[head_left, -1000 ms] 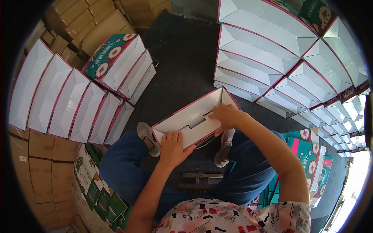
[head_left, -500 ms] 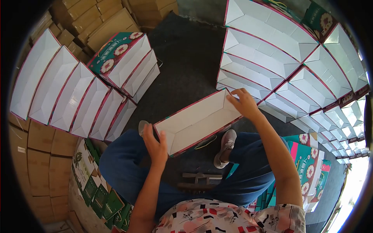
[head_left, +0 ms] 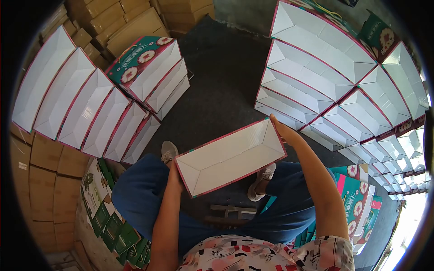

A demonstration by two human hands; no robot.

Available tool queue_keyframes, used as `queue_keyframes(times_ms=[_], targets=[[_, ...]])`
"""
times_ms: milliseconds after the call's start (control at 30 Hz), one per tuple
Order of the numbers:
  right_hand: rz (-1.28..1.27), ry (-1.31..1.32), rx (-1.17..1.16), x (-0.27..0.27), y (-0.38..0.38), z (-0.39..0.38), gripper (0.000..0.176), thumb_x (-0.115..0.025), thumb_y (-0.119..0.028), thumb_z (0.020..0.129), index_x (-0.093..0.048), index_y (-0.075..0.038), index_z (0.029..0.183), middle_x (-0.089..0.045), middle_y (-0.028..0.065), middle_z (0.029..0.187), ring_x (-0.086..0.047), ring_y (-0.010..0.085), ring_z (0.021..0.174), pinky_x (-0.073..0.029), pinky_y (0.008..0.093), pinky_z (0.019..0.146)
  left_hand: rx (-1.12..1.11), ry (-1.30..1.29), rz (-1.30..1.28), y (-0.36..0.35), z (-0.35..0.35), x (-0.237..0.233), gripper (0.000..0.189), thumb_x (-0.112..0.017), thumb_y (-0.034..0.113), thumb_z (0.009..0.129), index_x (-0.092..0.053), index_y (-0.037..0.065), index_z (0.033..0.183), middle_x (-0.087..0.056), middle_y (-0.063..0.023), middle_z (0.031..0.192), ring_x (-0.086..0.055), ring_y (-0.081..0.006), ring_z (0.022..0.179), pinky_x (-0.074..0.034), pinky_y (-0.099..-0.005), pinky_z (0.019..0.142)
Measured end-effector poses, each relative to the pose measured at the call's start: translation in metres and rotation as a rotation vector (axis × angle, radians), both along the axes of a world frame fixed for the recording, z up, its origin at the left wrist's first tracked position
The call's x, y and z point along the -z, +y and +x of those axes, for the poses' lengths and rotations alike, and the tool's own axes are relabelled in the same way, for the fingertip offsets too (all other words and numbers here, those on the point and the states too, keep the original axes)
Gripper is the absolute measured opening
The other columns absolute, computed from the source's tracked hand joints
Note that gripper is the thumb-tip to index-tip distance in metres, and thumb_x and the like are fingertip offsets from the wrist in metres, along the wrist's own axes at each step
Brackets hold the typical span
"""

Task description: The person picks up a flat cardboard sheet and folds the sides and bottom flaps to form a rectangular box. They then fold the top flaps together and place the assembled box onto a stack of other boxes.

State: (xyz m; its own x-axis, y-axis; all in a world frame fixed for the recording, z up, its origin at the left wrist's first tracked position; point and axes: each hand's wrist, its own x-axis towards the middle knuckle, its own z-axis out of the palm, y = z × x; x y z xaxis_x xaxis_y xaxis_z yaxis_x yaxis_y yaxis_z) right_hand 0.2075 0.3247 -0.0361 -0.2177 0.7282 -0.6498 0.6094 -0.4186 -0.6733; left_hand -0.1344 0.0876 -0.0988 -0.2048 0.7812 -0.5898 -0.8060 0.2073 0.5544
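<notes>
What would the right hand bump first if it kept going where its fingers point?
Probably the nearest open white box in the stack ahead. The right hand, at the end of the held box, points that way, though depth is unclear.

One held box [head_left: 230, 158], two hands [head_left: 282, 132]

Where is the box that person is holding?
Centre of the head view, above the knees: the open box sits between the left hand and right hand, flanked by rows of open boxes.
</notes>
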Motion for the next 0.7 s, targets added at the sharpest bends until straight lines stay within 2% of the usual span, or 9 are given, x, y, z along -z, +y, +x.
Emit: queue_keyframes(times_ms=[67, 133, 200, 267, 367, 400, 467, 567, 700], targets=[[-0.031, 0.116, -0.006, -0.006, 0.0, 0.003, 0.079, -0.032, -0.072, 0.087, -0.061, -0.004, 0.115, -0.062, 0.0087, 0.11, -0.059, 0.0205, 0.099, -0.047, 0.0348, 0.086, 0.004, 0.103, 0.014, -0.005, -0.005, -0.015, 0.049, -0.051, 0.042, 0.089, -0.053, 0.006, 0.123, -0.057, -0.0126, 0.124, -0.057, -0.0281, 0.109, -0.043, -0.0424, 0.097], [0.035, 0.485, 0.017, -0.012, 0.002, 0.009, 0.07, -0.039, -0.064, 0.09, -0.058, -0.003, 0.12, -0.06, 0.0093, 0.117, -0.055, 0.0206, 0.108, -0.043, 0.0386, 0.093, -0.026, 0.18, 0.099, -0.012, -0.012, -0.018, 0.049, -0.052, 0.028, 0.085, -0.048, 0.002, 0.127, -0.057, -0.0144, 0.123, -0.056, -0.0285, 0.112, -0.042, -0.0408, 0.099], [0.166, 0.79, -0.062, -0.046, -0.012, 0.007, 0.058, -0.048, -0.051, 0.093, -0.053, -0.003, 0.125, -0.058, 0.0105, 0.121, -0.051, 0.0225, 0.117, -0.038, 0.0452, 0.099, -0.112, 0.254, 0.285, -0.015, -0.014, -0.023, 0.05, -0.051, 0.032, 0.087, -0.049, 0.0, 0.125, -0.055, -0.0121, 0.126, -0.052, -0.0258, 0.116, -0.039, -0.0404, 0.099], [0.146, 0.78, -0.063, -0.051, -0.013, 0.012, 0.063, -0.046, -0.055, 0.093, -0.05, -0.003, 0.128, -0.056, 0.0116, 0.124, -0.05, 0.0233, 0.118, -0.036, 0.0453, 0.101, -0.164, 0.29, 0.449, -0.013, -0.016, -0.037, 0.056, -0.046, 0.045, 0.091, -0.048, 0.002, 0.128, -0.051, -0.0103, 0.13, -0.047, -0.0238, 0.119, -0.037, -0.0399, 0.099], [0.059, 0.621, -0.005, -0.056, -0.025, 0.009, 0.075, -0.04, -0.065, 0.09, -0.045, -0.005, 0.134, -0.053, 0.0142, 0.129, -0.046, 0.0274, 0.123, -0.034, 0.048, 0.103, -0.229, 0.488, 0.211, -0.009, -0.016, -0.052, 0.062, -0.039, 0.052, 0.094, -0.047, 0.001, 0.128, -0.055, -0.0121, 0.123, -0.053, -0.0273, 0.112, -0.04, -0.0408, 0.097], [0.008, 0.547, 0.069, -0.049, -0.028, 0.005, 0.076, -0.039, -0.067, 0.089, -0.044, -0.006, 0.134, -0.052, 0.0142, 0.13, -0.044, 0.0282, 0.125, -0.033, 0.0492, 0.103, -0.162, 0.499, 0.119, -0.012, -0.009, -0.058, 0.071, -0.036, 0.065, 0.091, -0.048, 0.008, 0.131, -0.052, -0.0085, 0.126, -0.05, -0.023, 0.112, -0.037, -0.0377, 0.095], [-0.025, 0.426, 0.117, -0.017, -0.027, 0.009, 0.079, -0.04, -0.07, 0.086, -0.039, -0.012, 0.139, -0.047, 0.0134, 0.136, -0.043, 0.0318, 0.126, -0.034, 0.0551, 0.101, -0.132, 0.469, 0.057, -0.012, -0.009, -0.043, 0.072, -0.035, 0.067, 0.09, -0.048, 0.009, 0.13, -0.055, -0.0073, 0.121, -0.051, -0.0213, 0.109, -0.039, -0.0366, 0.092], [-0.04, 0.401, -0.021, 0.022, -0.026, 0.026, 0.073, -0.043, -0.066, 0.087, -0.039, -0.015, 0.14, -0.047, 0.0115, 0.137, -0.046, 0.034, 0.124, -0.039, 0.0577, 0.096, -0.059, 0.49, -0.007, -0.018, -0.015, -0.011, 0.074, -0.036, 0.069, 0.089, -0.048, 0.008, 0.129, -0.059, -0.006, 0.111, -0.055, -0.0177, 0.101, -0.041, -0.0354, 0.089], [0.014, 0.38, -0.059, 0.015, -0.042, 0.023, 0.058, -0.055, -0.049, 0.088, -0.046, -0.016, 0.134, -0.051, 0.01, 0.132, -0.053, 0.0297, 0.117, -0.047, 0.0535, 0.088, -0.027, 0.538, -0.079, -0.021, -0.006, -0.007, 0.072, -0.042, 0.065, 0.089, -0.049, 0.005, 0.127, -0.06, -0.0069, 0.108, -0.056, -0.0169, 0.096, -0.044, -0.0353, 0.083]])
